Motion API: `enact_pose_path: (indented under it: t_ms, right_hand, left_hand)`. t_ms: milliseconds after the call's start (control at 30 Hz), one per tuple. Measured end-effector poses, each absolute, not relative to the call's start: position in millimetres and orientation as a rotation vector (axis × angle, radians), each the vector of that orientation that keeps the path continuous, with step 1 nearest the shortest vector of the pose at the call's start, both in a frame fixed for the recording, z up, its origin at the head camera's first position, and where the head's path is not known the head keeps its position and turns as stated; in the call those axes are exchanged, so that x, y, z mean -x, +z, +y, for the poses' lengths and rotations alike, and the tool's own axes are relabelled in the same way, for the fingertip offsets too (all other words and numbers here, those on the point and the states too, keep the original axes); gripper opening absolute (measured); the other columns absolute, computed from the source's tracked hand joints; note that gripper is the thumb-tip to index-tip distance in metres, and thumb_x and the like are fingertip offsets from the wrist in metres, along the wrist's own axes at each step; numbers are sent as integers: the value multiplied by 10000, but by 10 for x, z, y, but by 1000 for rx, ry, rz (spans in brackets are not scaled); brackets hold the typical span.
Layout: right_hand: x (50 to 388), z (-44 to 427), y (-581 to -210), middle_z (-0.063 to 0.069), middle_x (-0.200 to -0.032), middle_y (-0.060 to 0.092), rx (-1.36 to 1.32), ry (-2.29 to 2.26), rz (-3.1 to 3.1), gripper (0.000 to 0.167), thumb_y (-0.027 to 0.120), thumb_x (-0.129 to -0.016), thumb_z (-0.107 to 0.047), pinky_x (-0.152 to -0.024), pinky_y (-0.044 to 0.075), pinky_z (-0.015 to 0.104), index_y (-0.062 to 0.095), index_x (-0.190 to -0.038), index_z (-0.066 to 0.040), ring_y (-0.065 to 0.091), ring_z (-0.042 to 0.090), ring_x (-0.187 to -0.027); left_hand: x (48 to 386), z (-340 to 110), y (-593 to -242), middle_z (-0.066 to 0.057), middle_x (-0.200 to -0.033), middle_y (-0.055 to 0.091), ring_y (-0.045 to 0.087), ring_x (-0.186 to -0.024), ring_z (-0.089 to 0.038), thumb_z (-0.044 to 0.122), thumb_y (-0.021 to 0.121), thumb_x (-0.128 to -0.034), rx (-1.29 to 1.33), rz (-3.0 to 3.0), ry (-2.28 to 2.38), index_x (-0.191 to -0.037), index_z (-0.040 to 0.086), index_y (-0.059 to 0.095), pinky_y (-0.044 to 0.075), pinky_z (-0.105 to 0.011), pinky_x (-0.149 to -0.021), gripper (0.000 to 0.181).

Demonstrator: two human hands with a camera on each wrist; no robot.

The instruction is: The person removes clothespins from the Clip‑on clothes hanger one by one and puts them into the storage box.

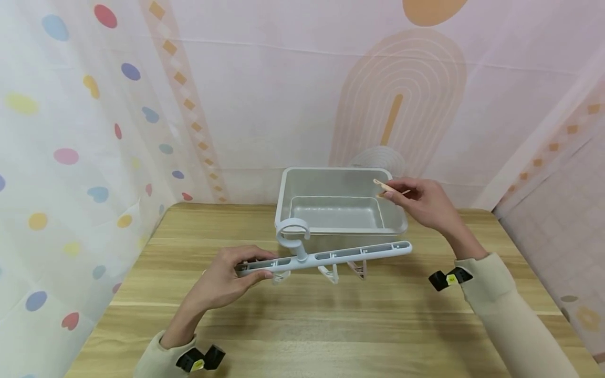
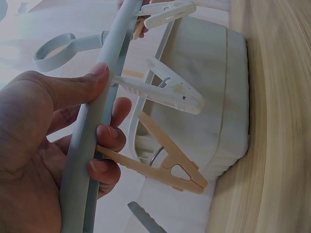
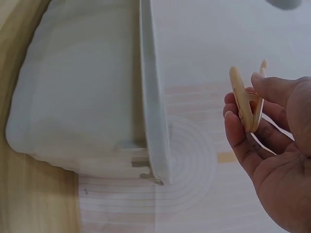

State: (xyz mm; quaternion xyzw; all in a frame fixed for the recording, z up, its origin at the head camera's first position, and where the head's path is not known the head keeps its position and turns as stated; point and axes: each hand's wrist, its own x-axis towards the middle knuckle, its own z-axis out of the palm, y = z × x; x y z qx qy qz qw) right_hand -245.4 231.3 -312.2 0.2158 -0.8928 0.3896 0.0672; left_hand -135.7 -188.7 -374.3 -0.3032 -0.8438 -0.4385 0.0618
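Observation:
My left hand [image 1: 222,281] grips one end of a light grey-blue clip hanger [image 1: 340,257], thumb on one side of the bar and fingers round the other. Its round hook [image 1: 293,226] points up. Several clothespins hang beneath the bar; the left wrist view shows a peach clothespin [image 2: 163,167] beside my fingertips and a white clothespin [image 2: 167,94] farther along. Above the right side of a grey bin, my right hand [image 1: 427,202] pinches a loose pale orange clothespin [image 3: 248,104] between thumb and fingers. That clothespin is apart from the hanger.
The rectangular grey plastic bin [image 1: 340,231] stands on the wooden table [image 1: 302,325] near its back edge, just behind the hanger. A patterned curtain [image 1: 264,105] hangs behind the table and along its left side.

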Motion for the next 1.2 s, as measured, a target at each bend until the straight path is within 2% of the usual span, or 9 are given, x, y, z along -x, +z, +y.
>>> enact_pose_path:
  t_ms: [200,267,367,667,1033,1100,1200]
  right_hand:
    - [2571,2245,-3009,101,-1076,775,-685,1141,-2711,293,688,-1002,-293,-746,533,173,747,-1219,-107,717,135,-889]
    - [2606,2215,-2965,103,-1090,776,-683,1130,-2724,295,687,-1003,-285,-760,532,169,745,-1224,-98,728,224,-922]
    - [2671,2185,-2919,111,-1113,773,-693,1111,-2738,298,674,-1012,-280,-775,532,163,743,-1227,-86,730,281,-957]
    - [2863,2106,-2884,75,-1081,768,-703,1027,-2799,230,687,-1002,-236,-796,542,223,764,-1193,-132,708,215,-933]
    - [3078,2041,-2949,102,-1050,767,-783,922,-2859,252,701,-993,-230,-821,542,351,761,-1166,-58,667,236,-932]
    - [3112,2034,-2974,124,-1091,758,-776,935,-2874,263,691,-999,-216,-858,562,389,749,-1192,-48,676,262,-978]
    - [3150,2027,-3009,162,-1272,696,-758,968,-2915,343,663,-1016,-247,-951,561,473,691,-1297,-51,666,324,-1134]
  left_hand:
    - [1351,-1889,-3748,59,-1047,774,688,-823,-99,168,807,-894,924,-2541,-1329,-1149,220,757,553,-231,-738,265]
    - [1350,-1890,-3749,57,-1051,775,690,-826,-97,167,808,-893,923,-2542,-1330,-1147,219,758,554,-231,-740,265]
    - [1345,-1892,-3750,56,-1052,775,691,-828,-97,167,809,-891,919,-2545,-1335,-1146,217,759,555,-232,-741,264]
    - [1341,-1894,-3752,67,-1057,774,681,-839,-60,171,808,-894,915,-2559,-1299,-1153,221,757,552,-240,-753,269]
    - [1338,-1905,-3743,59,-1047,776,685,-822,-88,159,809,-891,925,-2550,-1308,-1148,214,758,557,-247,-740,267]
    - [1335,-1904,-3744,56,-1049,776,685,-823,-85,156,809,-891,929,-2545,-1312,-1148,210,758,557,-245,-740,268]
    - [1331,-1904,-3745,56,-1052,776,680,-824,-75,156,807,-894,928,-2546,-1316,-1152,211,757,552,-236,-740,269]
